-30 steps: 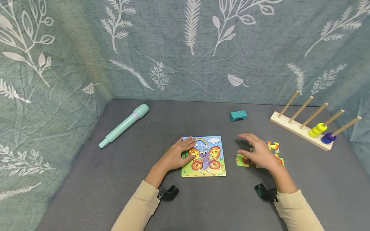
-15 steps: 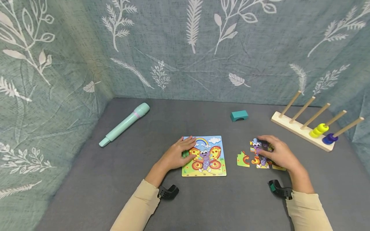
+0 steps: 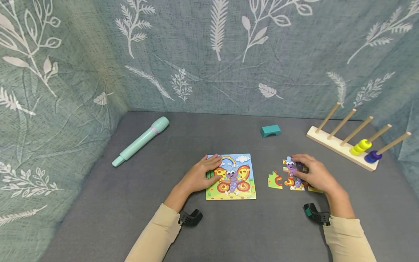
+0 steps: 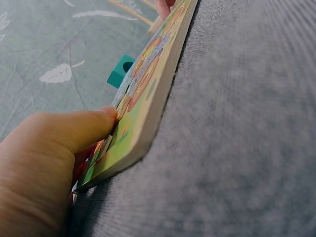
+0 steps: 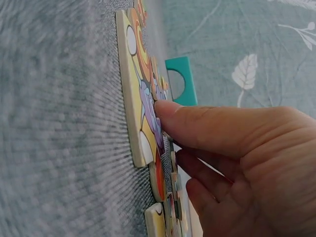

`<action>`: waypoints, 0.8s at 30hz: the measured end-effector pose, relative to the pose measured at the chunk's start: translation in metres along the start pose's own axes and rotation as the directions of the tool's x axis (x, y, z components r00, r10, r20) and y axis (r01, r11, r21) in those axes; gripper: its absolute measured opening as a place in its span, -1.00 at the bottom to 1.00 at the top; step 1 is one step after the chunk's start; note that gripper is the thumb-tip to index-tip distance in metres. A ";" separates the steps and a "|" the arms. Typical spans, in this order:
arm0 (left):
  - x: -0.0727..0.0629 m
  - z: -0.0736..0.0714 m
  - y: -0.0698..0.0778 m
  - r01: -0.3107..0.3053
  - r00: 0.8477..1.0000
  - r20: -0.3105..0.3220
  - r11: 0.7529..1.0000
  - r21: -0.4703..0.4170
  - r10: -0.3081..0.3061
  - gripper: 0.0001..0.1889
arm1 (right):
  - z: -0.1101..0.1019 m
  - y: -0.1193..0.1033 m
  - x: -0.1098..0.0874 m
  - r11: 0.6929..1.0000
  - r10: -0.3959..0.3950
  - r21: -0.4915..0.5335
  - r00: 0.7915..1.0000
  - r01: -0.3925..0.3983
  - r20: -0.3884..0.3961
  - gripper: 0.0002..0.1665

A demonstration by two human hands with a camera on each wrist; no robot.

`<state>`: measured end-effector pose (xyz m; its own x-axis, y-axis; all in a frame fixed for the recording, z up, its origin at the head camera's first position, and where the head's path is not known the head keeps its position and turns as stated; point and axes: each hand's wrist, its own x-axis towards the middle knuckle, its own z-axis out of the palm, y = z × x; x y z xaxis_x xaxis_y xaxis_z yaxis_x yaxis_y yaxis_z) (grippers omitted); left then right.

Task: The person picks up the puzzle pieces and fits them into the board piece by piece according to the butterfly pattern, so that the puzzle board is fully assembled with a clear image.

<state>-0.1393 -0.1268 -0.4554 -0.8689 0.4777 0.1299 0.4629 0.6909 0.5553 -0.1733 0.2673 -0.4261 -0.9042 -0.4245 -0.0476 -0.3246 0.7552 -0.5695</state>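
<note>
My left hand point(image 3: 203, 176) rests on the left side of a square butterfly puzzle board point(image 3: 243, 191). Its fingers lie across the top left, and the thumb tip touches a butterfly wing. In the left wrist view, the thumb point(image 4: 98, 123) is on the board's face, close to a slightly raised piece. My right hand point(image 3: 312, 173) lies over a group of loose puzzle pieces point(image 3: 296, 183), covering several of them. The right wrist view shows that thumb point(image 5: 170, 113) touching a purple piece, with the other fingers loosely bent behind. A green corner piece point(image 3: 274, 181) lies just left of the group.
A mint-green microphone-shaped toy point(image 3: 140, 142) lies at the back left. Behind the pieces stands a teal arch block point(image 3: 270, 131). A wooden peg stand point(image 3: 340, 147) with yellow and blue rings is at the right. Patterned cloth point(image 3: 196, 54) hangs along the back.
My right hand has shifted right across the pieces, uncovering the butterfly's face and body, then stayed there. The left hand and the board have kept their places.
</note>
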 end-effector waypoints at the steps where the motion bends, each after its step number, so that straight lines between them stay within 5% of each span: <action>1: 0.000 0.000 0.000 0.000 1.000 0.001 1.000 -0.002 0.000 -0.40 | 0.000 0.000 0.000 1.000 -0.001 -0.001 1.000 0.001 -0.003 -0.50; 15: 0.001 0.000 -0.001 0.004 1.000 0.014 1.000 -0.021 -0.004 -0.41 | 0.002 -0.001 0.001 0.999 0.043 -0.006 0.994 -0.043 -0.096 -0.55; 24: 0.001 0.000 -0.001 0.004 1.000 0.008 1.000 -0.019 -0.003 -0.41 | 0.004 -0.004 0.003 1.000 -0.013 0.010 0.989 0.014 -0.145 -0.55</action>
<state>-0.1405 -0.1268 -0.4558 -0.8690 0.4798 0.1211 0.4563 0.6821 0.5715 -0.1738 0.2609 -0.4275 -0.9307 -0.3570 0.0795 -0.3348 0.7440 -0.5782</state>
